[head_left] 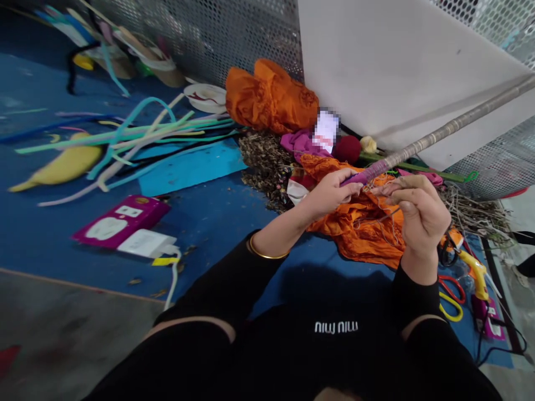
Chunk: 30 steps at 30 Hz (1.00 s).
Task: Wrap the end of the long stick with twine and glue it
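My left hand (pixel 328 194) is closed round the lower end of a long grey-brown stick (pixel 447 129), which slants up to the right. Purple wrapping (pixel 370 172) covers the stick beside my fingers. To the right, my right hand (pixel 422 214) is curled, its fingertips pinching thin, tangled thread (pixel 382 214) near the wrapped part. Crumpled orange cloth (pixel 351 239) lies under both hands. Behind them are a dark red ball (pixel 348 148) and a lit phone (pixel 326 132) leaning on magenta cloth (pixel 295 146).
Left on the blue table (pixel 225 223) lie fuzzy stems (pixel 137 136), a yellow banana-shaped thing (pixel 62 167) and a purple power strip (pixel 121 220) with a white plug. At right are scissors (pixel 451 306) and a yellow glue gun (pixel 476 273). A white panel (pixel 376 61) stands behind.
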Each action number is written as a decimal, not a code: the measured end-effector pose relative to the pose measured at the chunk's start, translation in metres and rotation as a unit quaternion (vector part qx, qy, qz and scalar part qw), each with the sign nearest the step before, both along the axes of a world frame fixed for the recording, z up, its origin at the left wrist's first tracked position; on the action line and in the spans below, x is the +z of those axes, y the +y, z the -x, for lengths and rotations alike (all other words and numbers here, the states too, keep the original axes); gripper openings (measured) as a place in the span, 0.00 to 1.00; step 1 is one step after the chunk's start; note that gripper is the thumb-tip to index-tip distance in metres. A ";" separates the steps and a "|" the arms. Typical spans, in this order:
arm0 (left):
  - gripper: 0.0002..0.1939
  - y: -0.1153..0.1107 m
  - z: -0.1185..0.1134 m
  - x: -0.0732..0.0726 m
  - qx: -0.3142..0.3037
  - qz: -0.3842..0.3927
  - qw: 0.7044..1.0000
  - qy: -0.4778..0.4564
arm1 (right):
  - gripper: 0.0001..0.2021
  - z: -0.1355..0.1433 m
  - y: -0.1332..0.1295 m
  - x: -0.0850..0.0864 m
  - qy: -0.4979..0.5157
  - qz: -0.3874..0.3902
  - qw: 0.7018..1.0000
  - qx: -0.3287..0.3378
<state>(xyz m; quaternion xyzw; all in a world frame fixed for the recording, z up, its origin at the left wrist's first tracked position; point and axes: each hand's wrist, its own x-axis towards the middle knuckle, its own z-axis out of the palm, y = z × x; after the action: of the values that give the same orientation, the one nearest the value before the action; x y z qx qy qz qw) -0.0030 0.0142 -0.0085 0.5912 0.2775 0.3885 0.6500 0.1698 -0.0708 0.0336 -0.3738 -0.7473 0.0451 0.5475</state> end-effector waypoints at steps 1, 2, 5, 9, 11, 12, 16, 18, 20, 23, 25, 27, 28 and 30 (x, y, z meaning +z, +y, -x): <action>0.06 -0.001 0.000 0.000 0.013 -0.038 0.999 0.021 | 0.15 0.001 0.001 -0.002 0.012 0.012 1.000 -0.003; 0.07 -0.003 0.000 0.001 0.024 -0.076 0.996 0.043 | 0.17 0.002 0.002 -0.003 0.033 0.024 0.999 -0.011; 0.09 -0.008 0.002 0.002 0.025 -0.168 0.980 0.102 | 0.22 0.003 0.008 -0.006 0.109 0.055 0.992 -0.038; 0.11 -0.012 0.004 0.004 0.005 -0.250 0.952 0.175 | 0.22 0.002 0.016 -0.005 0.109 0.048 0.992 -0.029; 0.12 -0.014 0.005 0.004 0.002 -0.279 0.936 0.215 | 0.20 0.001 0.018 -0.004 0.087 0.055 0.994 -0.023; 0.12 -0.015 0.006 0.005 0.002 -0.289 0.929 0.232 | 0.19 0.001 0.019 -0.003 0.077 0.061 0.995 -0.022; 0.15 -0.018 0.007 0.008 0.023 -0.330 0.897 0.295 | 0.17 0.002 0.020 0.000 0.037 0.078 0.996 -0.026; 0.15 -0.019 0.006 0.008 0.040 -0.364 0.872 0.324 | 0.18 0.002 0.020 0.000 0.016 0.087 0.996 -0.033; 0.14 -0.021 0.005 0.006 0.056 -0.402 0.847 0.342 | 0.18 0.003 0.020 -0.001 -0.003 0.097 0.994 -0.046; 0.16 -0.023 0.000 0.001 0.084 -0.445 0.822 0.346 | 0.18 0.004 0.020 -0.001 -0.025 0.109 0.992 -0.063; 0.18 -0.024 -0.002 -0.003 0.098 -0.459 0.815 0.341 | 0.17 0.003 0.019 -0.001 -0.036 0.111 0.991 -0.066; 0.19 -0.025 -0.004 -0.006 0.106 -0.470 0.810 0.335 | 0.17 0.003 0.019 0.000 -0.035 0.111 0.991 -0.066; 0.19 -0.025 -0.004 -0.008 0.107 -0.477 0.807 0.331 | 0.17 0.003 0.019 0.000 -0.029 0.112 0.991 -0.065; 0.19 -0.024 -0.004 -0.010 0.102 -0.493 0.800 0.326 | 0.18 0.004 0.019 0.001 -0.010 0.122 0.991 -0.061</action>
<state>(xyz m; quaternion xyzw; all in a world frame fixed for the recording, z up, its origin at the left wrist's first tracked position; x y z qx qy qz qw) 0.0012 -0.0102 -0.0182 0.8919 0.3026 0.3211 0.0987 0.1658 -0.0520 0.0346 -0.4829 -0.7173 0.0988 0.4924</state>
